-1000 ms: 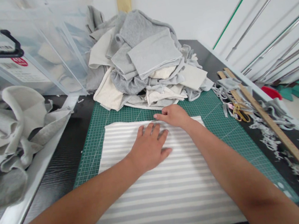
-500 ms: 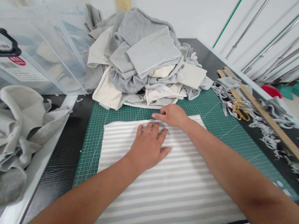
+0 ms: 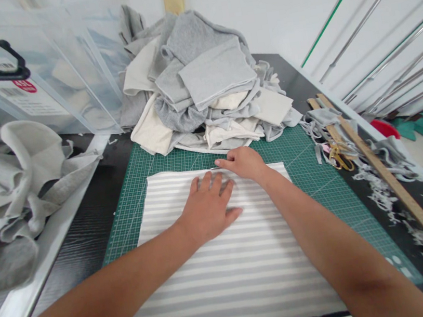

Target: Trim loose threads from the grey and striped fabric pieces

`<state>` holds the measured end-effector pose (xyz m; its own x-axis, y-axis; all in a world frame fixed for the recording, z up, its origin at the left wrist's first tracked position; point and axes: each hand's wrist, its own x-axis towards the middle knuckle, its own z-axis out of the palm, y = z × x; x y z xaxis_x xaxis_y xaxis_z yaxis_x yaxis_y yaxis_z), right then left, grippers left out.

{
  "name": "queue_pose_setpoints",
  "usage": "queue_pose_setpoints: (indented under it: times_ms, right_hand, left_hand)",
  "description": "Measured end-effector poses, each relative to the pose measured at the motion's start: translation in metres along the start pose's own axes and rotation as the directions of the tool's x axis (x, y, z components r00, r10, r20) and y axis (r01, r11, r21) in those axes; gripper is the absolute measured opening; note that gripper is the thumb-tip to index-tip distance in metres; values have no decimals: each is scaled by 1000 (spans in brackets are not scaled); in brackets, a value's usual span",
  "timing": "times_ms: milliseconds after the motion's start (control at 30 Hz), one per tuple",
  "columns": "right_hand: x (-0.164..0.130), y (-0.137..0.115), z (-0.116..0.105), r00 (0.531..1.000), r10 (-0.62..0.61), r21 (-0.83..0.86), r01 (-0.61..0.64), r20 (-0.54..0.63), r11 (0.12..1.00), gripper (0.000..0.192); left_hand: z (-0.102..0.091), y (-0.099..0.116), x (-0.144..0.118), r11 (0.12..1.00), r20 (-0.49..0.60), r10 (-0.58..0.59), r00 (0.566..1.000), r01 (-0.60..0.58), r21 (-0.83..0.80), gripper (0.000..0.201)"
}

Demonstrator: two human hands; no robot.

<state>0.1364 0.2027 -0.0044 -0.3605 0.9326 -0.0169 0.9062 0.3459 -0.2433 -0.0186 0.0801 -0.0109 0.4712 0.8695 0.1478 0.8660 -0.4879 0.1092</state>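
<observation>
A grey-and-white striped cloth [image 3: 221, 283] lies flat on a green cutting mat [image 3: 313, 186]. My left hand [image 3: 209, 206] rests palm down on the cloth, fingers spread, a little short of its far edge. Just right of those fingertips, my right hand [image 3: 246, 163] is closed at the far edge of the cloth. A thin, shiny metal tip [image 3: 215, 168] pokes out to the left from under its thumb. The rest of that tool is hidden inside the fist, so its kind does not show.
Behind the mat rises a heap of grey and cream fabric pieces [image 3: 219, 73]. Clear plastic bins [image 3: 76, 67] and more grey cloth [image 3: 31, 163] stand at left. On the right lie gold-handled scissors [image 3: 340, 157], a long wooden ruler [image 3: 396, 185] and fabric scraps [image 3: 377, 193].
My left hand has slid slightly left and away from me on the cloth. The right hand stays nearly in place, and a bit more of the metal tip shows.
</observation>
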Motion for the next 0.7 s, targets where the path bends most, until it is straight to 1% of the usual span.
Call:
queue_pose_setpoints:
  times_ms: [100, 400, 700]
  right_hand:
    - [0, 1, 0, 1000, -7, 13, 7, -2, 1000, 64]
    - [1, 0, 1, 1000, -19, -8, 19, -7, 1000, 64]
    - [1, -4, 0, 1000, -21, -26, 21, 0, 999, 62]
  left_hand:
    - [0, 1, -1, 1000, -5, -28, 1000, 28, 11, 64]
    - [-1, 1, 0, 1000, 5, -14, 1000, 13, 24, 64]
    - [-3, 4, 1, 998, 12, -25, 1000, 24, 54, 63]
